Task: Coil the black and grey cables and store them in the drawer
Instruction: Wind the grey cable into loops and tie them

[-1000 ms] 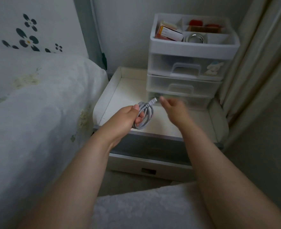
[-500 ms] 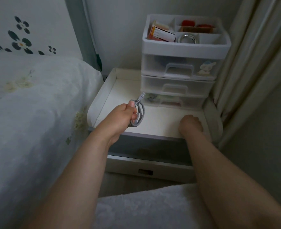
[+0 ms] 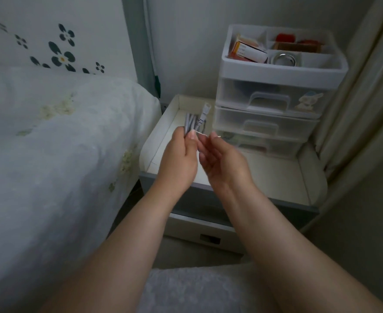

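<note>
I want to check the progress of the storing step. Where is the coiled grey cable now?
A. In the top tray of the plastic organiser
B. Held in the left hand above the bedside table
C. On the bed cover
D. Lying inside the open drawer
B: the left hand grips the coiled grey cable above the white bedside table.

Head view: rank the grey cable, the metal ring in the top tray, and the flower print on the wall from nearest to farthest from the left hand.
1. The grey cable, gripped in the left hand itself.
2. The metal ring, up and to the right, in the organiser's top tray.
3. The flower print, far up on the left, above the bed.
</note>
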The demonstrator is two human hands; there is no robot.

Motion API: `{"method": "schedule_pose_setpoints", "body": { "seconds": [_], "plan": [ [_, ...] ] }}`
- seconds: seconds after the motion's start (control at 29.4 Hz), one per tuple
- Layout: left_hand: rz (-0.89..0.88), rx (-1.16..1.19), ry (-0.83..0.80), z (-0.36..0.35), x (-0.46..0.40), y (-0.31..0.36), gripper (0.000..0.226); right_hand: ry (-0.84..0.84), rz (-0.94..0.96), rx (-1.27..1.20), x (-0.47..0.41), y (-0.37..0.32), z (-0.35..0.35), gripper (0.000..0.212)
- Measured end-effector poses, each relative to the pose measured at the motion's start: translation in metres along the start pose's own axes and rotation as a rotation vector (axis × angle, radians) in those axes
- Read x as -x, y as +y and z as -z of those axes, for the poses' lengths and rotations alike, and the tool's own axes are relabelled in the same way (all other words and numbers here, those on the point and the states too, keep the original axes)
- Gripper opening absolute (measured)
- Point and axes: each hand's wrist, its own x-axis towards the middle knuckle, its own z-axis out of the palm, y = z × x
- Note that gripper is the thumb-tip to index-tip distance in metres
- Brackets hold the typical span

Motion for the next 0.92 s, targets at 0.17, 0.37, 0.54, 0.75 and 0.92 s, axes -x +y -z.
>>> {"method": "schedule_pose_setpoints", "body": {
  "seconds": [0.17,0.37,0.54,0.75,0.92],
  "plan": [
    [0.049,0.052,-0.069,0.010,0.002,-0.005,0.027,-0.034,-0.073,0.261,-0.002,-0.008,-0.009,0.015],
    [0.217,0.318,-0.155,0.020,-0.003,-0.016,0.032,-0.176,0.800,1.161,-0.007,-0.005,0.007,0.004],
    [0.146,0.100,-0.627,0.061,-0.004,-0.020,0.031,-0.439,0.749,1.640,0.004,-0.025,0.009,0.060],
    [0.087,-0.025,-0.615,0.065,-0.001,-0.012,0.027,-0.405,0.654,1.423,0.004,-0.025,0.007,0.072],
    [0.041,-0.197,-0.572,0.061,0.002,-0.011,0.024,-0.334,0.665,1.468,0.002,-0.022,0.009,0.069]
  ]
}}
